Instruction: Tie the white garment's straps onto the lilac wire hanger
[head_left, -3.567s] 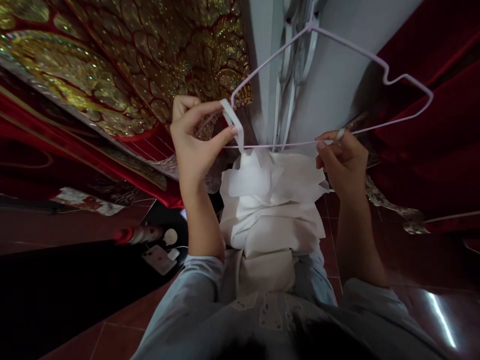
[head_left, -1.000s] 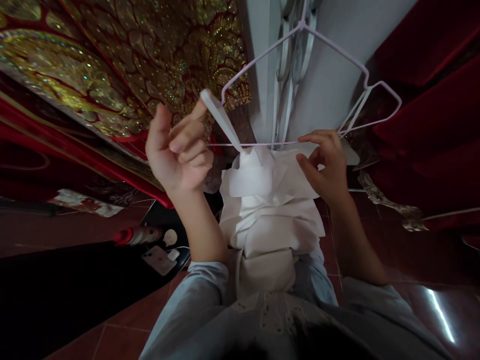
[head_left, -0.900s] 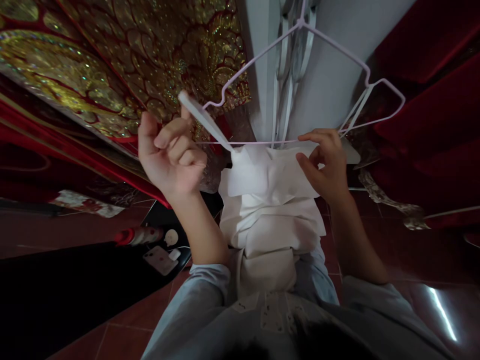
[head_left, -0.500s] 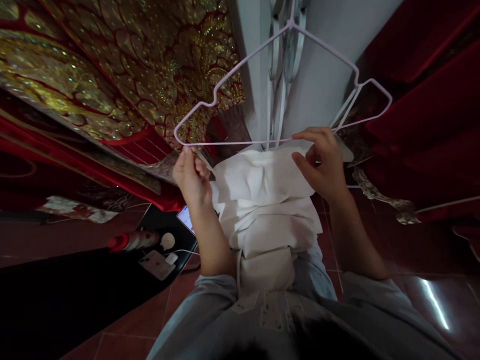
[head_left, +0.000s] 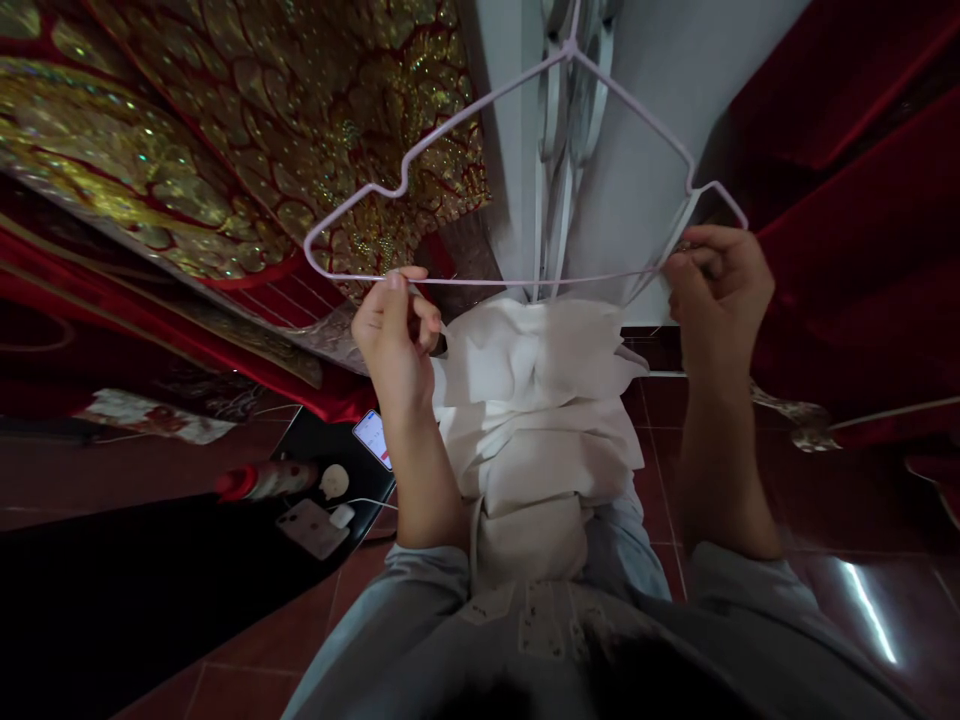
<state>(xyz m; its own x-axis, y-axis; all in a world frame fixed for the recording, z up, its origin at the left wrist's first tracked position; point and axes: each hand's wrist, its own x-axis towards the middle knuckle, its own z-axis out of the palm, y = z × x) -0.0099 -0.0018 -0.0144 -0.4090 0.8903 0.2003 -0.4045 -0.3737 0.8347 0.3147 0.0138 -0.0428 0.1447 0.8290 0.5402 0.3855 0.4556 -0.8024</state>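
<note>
A pale pink clothes hanger spans the upper middle of the view, its hook end towards the top edge. My left hand pinches the hanger's lower bar near its left end. My right hand is closed at the lower right of the hanger and covers part of that end. A thin white strap runs from the right notch down past my right fingertips; whether they also pinch it, I cannot tell. Below the bar, a white folded garment lies bunched in layers over my lap.
Red and gold sequinned clothes hang at the left, dark red cloth at the right. A black table at lower left bears a lit phone, another phone and a red-capped bottle. Pale metal bars stand ahead.
My right hand has moved right, from open fingers by the bar to closed at the hanger's right end. The hanger has shifted left, and my left hand now grips further in along the bar.
</note>
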